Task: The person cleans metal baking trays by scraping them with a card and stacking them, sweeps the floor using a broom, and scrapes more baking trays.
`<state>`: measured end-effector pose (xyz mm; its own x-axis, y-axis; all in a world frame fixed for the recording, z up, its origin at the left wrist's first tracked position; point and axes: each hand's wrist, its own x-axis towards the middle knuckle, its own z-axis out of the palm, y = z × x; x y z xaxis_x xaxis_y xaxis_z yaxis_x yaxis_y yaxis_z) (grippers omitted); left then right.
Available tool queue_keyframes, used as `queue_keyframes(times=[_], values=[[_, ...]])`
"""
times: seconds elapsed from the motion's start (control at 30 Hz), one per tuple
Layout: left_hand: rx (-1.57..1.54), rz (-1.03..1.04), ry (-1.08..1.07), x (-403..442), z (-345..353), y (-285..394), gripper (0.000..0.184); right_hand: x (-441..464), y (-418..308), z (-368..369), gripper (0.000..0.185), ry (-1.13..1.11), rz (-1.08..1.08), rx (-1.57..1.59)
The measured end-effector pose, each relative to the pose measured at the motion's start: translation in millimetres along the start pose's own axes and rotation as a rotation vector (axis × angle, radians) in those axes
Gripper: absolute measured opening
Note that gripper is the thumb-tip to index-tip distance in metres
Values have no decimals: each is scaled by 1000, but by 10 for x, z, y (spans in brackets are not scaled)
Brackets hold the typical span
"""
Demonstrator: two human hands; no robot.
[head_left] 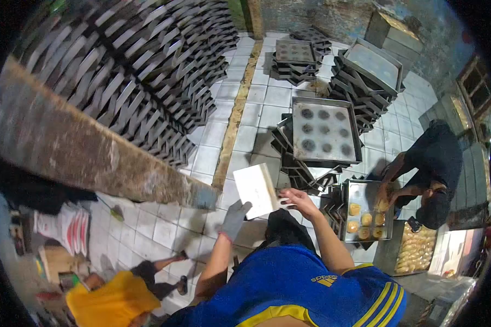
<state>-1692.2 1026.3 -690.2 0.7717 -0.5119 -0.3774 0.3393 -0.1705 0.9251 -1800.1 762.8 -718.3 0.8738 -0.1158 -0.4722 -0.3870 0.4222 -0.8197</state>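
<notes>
My left hand (236, 217), in a grey glove, is closed on the lower left corner of a thick white pad-like thing (253, 192) with a tan right edge. Its white face is turned up, and faint marks show on it. Beside its right edge is my bare right hand (299, 200), fingers partly spread; whether the fingertips touch the edge I cannot tell. Just beyond my hands, a metal tray (325, 129) with round dark spots lies on top of a crooked stack of trays.
Tall stacks of metal trays (142, 71) fill the left, behind a low worn wall (93, 147). More stacks (371, 65) stand at the back right. On the right, a co-worker (433, 158) bends over a tray of buns (365, 218). A person in yellow (112, 300) is at lower left.
</notes>
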Motion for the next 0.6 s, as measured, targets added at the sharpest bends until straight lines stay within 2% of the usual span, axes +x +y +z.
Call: queue_keyframes(times=[0.03,0.07,0.13,0.17,0.2,0.23,0.27,0.33,0.37,0.43,0.47,0.5,0.57,0.6], values=[[-107,-24,-66,267,38,103,40,202,-82,84,50,38,36,-7],[-93,-32,-78,535,33,218,40,467,-140,159,49,26,-34,39],[116,-103,-262,1058,24,611,46,986,-377,274,47,77,-142,50],[129,-109,-273,1370,-33,688,46,1214,-569,308,46,138,-173,16],[202,-81,-328,1692,-113,726,45,1488,-688,288,43,204,-136,-44],[272,-47,-381,2017,-197,775,45,1739,-862,300,41,216,-204,-2],[232,-155,-406,2325,-276,843,40,2000,-987,304,40,253,-253,72],[235,-178,-401,2789,-459,1238,35,2510,-1346,333,38,314,-285,192],[239,-205,-403,3014,-572,1459,31,2807,-1493,306,40,325,-345,125],[263,-225,-395,3530,-860,1811,30,3209,-2021,410,43,332,-273,-73],[275,-174,-400,3804,-1005,1916,30,3425,-2261,482,45,306,-282,-116],[280,-131,-408,4019,-1137,1999,30,3755,-2354,528,44,239,-330,-26],[236,-182,-364,4404,-1414,2358,25,4271,-2731,628,44,168,-255,-137],[258,-74,-290,4659,-1562,2437,24,4581,-2820,674,45,115,-247,-206]])
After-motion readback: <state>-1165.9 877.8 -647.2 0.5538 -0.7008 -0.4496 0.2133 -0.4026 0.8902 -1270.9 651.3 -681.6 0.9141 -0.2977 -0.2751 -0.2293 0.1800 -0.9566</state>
